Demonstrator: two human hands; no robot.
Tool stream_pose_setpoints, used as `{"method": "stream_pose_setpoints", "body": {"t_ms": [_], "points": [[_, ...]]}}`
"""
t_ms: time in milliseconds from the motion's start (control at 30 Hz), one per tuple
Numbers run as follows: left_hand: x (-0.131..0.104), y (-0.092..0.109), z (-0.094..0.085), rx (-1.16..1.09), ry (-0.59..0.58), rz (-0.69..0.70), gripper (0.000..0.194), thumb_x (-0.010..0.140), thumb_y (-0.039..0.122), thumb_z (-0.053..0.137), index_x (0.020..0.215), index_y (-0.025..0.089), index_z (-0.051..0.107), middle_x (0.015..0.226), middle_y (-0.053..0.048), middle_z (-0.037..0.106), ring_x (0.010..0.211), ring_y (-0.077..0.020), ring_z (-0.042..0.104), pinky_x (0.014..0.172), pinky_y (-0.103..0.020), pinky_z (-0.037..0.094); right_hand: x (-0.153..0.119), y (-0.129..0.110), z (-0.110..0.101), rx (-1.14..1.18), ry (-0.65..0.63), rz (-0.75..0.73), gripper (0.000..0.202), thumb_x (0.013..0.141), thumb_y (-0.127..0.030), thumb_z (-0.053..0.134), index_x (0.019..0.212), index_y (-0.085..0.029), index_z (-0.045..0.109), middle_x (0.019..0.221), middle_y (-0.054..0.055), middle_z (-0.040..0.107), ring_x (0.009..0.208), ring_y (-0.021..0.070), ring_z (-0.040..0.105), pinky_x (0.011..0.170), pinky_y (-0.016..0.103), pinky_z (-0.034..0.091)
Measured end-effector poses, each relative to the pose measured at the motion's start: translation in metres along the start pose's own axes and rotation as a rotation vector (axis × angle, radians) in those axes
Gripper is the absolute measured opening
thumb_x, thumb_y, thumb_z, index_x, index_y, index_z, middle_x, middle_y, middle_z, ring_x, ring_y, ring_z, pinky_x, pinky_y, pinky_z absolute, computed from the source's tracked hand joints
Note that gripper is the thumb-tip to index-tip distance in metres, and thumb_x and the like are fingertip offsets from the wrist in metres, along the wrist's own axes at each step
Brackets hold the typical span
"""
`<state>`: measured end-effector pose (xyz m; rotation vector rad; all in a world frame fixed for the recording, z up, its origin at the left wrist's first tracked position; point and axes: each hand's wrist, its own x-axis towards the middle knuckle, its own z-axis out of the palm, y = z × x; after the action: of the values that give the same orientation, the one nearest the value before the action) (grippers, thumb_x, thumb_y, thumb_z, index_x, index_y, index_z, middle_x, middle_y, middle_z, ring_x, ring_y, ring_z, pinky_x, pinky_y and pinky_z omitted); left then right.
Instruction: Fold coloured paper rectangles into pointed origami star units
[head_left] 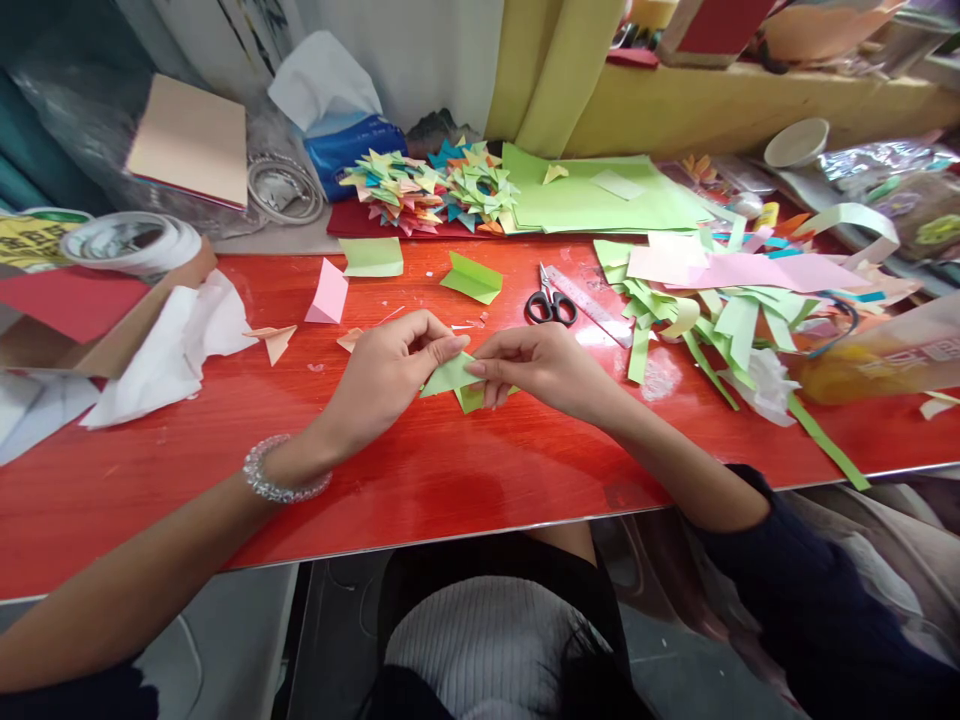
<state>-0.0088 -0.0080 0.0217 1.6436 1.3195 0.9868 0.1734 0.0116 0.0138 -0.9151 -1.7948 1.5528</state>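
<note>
two hands [386, 370] [540, 370] pinch one green paper [448, 376] near one pair of scissors [548, 292]

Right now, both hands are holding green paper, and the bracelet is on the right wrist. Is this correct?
Not completely: the bracelet is on the left wrist, as the head view shows. The left hand and right hand are indeed both holding green paper.
</note>
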Motion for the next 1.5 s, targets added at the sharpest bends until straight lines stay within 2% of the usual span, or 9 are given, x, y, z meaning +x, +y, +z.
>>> {"method": "stream_pose_setpoints", "body": {"t_ms": [200,367,500,567,700,1000,1167,1367,1500], "points": [[-0.001,-0.001,-0.003,0.011,-0.079,-0.022,0.023,0.083,0.039,0.061,0.077,0.018,0.056,0.064,0.003,0.057,0.055,-0.0081,0.051,0.053,-0.021,0.041,0.002,0.003,-0.001,0.009,0.137,-0.045,0.025,0.081,-0.037,0.067,0.078,-0.012,0.065,0.061,0.000,0.065,0.054,0.0085,0.063,0.055,0.020,0.054],[-0.001,-0.003,-0.003,0.050,-0.030,0.008,0.026,0.084,0.038,0.061,0.070,0.017,0.055,0.057,0.003,0.055,0.052,-0.0074,0.050,0.052,-0.020,0.041,0.002,0.003,-0.002,0.021,0.107,-0.043,0.029,0.080,-0.041,0.068,0.078,-0.013,0.065,0.065,0.001,0.066,0.056,0.0098,0.065,0.056,0.021,0.055],[0.000,-0.004,-0.002,-0.074,0.030,0.066,0.016,0.081,0.031,0.065,0.090,0.019,0.062,0.066,0.003,0.060,0.056,-0.0090,0.058,0.056,-0.022,0.048,0.002,0.001,-0.004,0.036,0.148,-0.059,0.027,0.082,-0.039,0.066,0.076,-0.012,0.064,0.063,0.001,0.066,0.054,0.0097,0.065,0.054,0.021,0.055],[0.000,-0.004,-0.002,-0.109,0.076,0.102,0.020,0.080,0.026,0.066,0.098,0.020,0.063,0.070,0.002,0.063,0.061,-0.0106,0.063,0.061,-0.023,0.052,0.002,-0.001,-0.005,0.083,0.166,-0.076,0.023,0.081,-0.036,0.067,0.084,-0.014,0.063,0.063,-0.001,0.067,0.054,0.0102,0.066,0.055,0.021,0.055],[-0.003,0.000,-0.003,-0.137,0.067,0.130,0.021,0.082,0.019,0.062,0.101,0.020,0.068,0.081,0.000,0.069,0.071,-0.0117,0.067,0.070,-0.025,0.056,0.001,-0.002,-0.006,0.150,0.207,-0.113,0.024,0.082,-0.029,0.066,0.101,-0.019,0.057,0.064,-0.004,0.067,0.058,0.0117,0.068,0.058,0.022,0.056],[-0.001,-0.002,-0.004,-0.186,0.081,0.114,0.016,0.083,0.016,0.060,0.092,0.021,0.072,0.075,0.002,0.070,0.066,-0.0097,0.067,0.066,-0.022,0.058,0.001,0.000,-0.007,0.231,0.193,-0.099,0.020,0.084,-0.027,0.063,0.101,-0.021,0.054,0.070,-0.004,0.067,0.068,0.0115,0.070,0.066,0.022,0.058],[-0.002,0.002,-0.004,-0.202,0.067,0.072,0.013,0.079,0.019,0.066,0.092,0.019,0.069,0.075,0.001,0.070,0.064,-0.0114,0.068,0.063,-0.022,0.058,0.001,-0.001,-0.006,0.210,0.207,-0.155,0.022,0.082,-0.026,0.065,0.100,-0.022,0.052,0.075,-0.004,0.067,0.064,0.0111,0.070,0.062,0.022,0.058],[-0.003,0.001,-0.003,-0.239,0.053,0.040,0.014,0.078,0.020,0.067,0.091,0.021,0.070,0.068,0.003,0.068,0.059,-0.0108,0.067,0.060,-0.022,0.058,-0.001,-0.006,-0.006,0.130,0.185,-0.167,0.012,0.083,-0.024,0.063,0.093,-0.017,0.064,0.076,-0.001,0.069,0.064,0.0112,0.070,0.064,0.022,0.059],[-0.003,-0.001,-0.002,-0.249,0.062,0.011,0.013,0.078,0.022,0.066,0.090,0.023,0.073,0.073,0.002,0.070,0.060,-0.0111,0.067,0.061,-0.024,0.059,-0.002,-0.006,-0.006,0.135,0.225,-0.116,0.010,0.082,-0.022,0.063,0.089,-0.018,0.069,0.071,-0.001,0.069,0.064,0.0112,0.069,0.065,0.024,0.059]]}}
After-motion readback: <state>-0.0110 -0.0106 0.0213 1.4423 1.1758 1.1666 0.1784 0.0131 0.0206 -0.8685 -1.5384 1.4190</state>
